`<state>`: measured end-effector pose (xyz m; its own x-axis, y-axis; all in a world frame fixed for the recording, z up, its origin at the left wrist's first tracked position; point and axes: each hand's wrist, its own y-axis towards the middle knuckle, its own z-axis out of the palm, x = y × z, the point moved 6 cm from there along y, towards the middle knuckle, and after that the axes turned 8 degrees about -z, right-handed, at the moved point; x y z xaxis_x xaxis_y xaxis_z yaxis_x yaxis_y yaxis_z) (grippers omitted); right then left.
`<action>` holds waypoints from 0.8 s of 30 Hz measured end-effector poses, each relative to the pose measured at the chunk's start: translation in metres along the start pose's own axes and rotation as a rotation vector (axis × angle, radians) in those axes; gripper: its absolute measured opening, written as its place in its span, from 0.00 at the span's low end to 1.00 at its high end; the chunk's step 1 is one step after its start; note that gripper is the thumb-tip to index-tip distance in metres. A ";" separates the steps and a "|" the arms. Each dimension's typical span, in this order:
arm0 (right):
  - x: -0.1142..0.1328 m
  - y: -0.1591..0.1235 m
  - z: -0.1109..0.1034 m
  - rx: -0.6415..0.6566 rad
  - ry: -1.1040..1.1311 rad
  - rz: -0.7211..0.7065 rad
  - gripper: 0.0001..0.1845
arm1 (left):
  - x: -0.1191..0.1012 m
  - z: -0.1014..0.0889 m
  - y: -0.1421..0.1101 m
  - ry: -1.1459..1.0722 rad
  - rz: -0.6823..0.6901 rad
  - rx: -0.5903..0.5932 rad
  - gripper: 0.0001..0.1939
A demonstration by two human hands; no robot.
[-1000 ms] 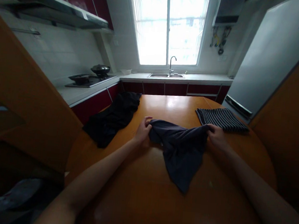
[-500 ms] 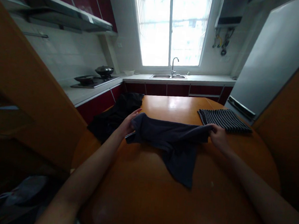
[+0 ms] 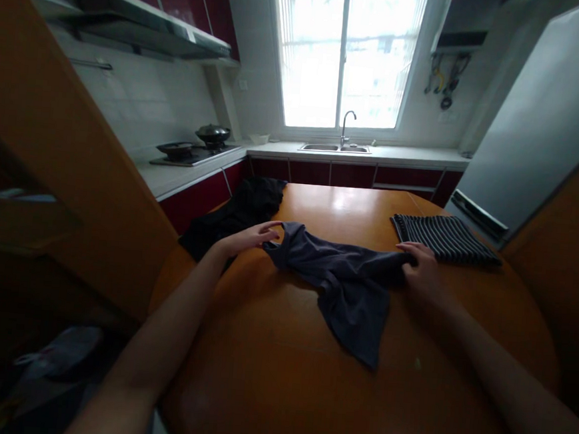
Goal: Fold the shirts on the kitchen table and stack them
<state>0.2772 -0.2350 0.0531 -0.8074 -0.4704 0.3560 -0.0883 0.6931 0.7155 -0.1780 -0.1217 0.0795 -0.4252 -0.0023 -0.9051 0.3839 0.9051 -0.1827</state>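
A dark blue-grey shirt (image 3: pixel 335 267) lies stretched sideways across the table, creased, with one loose part pointing down toward me. My left hand (image 3: pixel 255 236) pinches the edge of an opening at its left end. At the opposite end, my right hand (image 3: pixel 420 264) grips the cloth between thumb and fingers. The shirt's underside is hidden.
The round-ended wooden table (image 3: pixel 267 376) carries a crumpled black garment (image 3: pixel 242 210) at far left and a folded black-and-white striped cloth (image 3: pixel 445 237) at right. Beyond are a sink (image 3: pixel 319 148), a stove with pans (image 3: pixel 213 134) and a fridge (image 3: pixel 532 122).
The shirt has come down from being held up and now rests on the table. Both hands have lowered with it. The whole view has shifted slightly, so the room sits further right.
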 end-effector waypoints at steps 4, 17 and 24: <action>0.025 0.002 0.000 0.038 -0.066 -0.117 0.18 | -0.023 0.006 -0.024 0.401 0.082 -0.062 0.53; 0.038 -0.005 0.024 0.296 -0.190 -0.182 0.11 | -0.025 -0.036 -0.019 -0.345 0.184 -0.626 0.21; 0.033 0.000 0.023 0.282 -0.164 -0.124 0.11 | -0.019 -0.034 -0.015 -0.346 0.157 -0.643 0.21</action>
<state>0.2372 -0.2384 0.0513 -0.8617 -0.4819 0.1590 -0.3304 0.7706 0.5450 -0.2035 -0.1206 0.1121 -0.0815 0.1101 -0.9906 -0.1813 0.9757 0.1233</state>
